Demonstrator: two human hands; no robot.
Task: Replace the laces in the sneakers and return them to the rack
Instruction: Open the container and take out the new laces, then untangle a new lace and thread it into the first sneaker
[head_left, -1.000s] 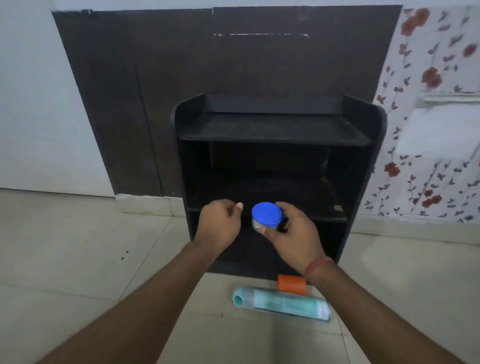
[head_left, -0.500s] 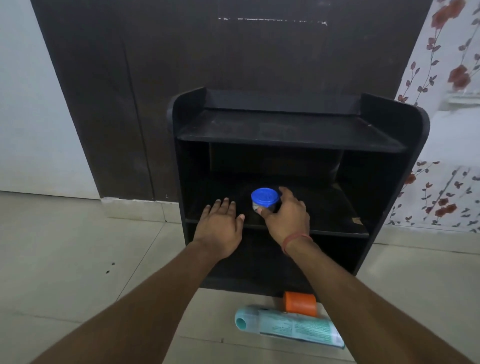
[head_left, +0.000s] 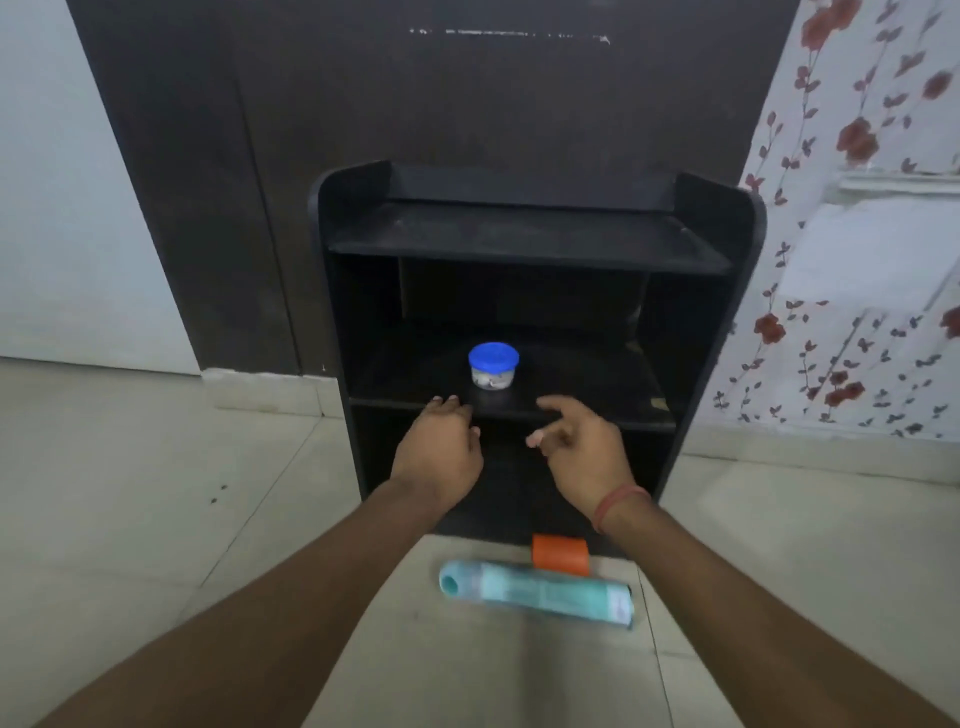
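From my remote feed, a black rack stands on a tiled floor against a dark wall panel. A small clear tub with a blue lid sits upright on the rack's middle shelf, left of its center. My left hand hovers at the shelf's front edge, fingers straight and close together, holding nothing. My right hand hangs just beside it, fingers loosely spread and slightly curled, also empty; a red thread circles its wrist. Both hands are apart from the tub. On the floor before the rack lie a teal tube and, touching it, an orange object. I see no sneakers in view.
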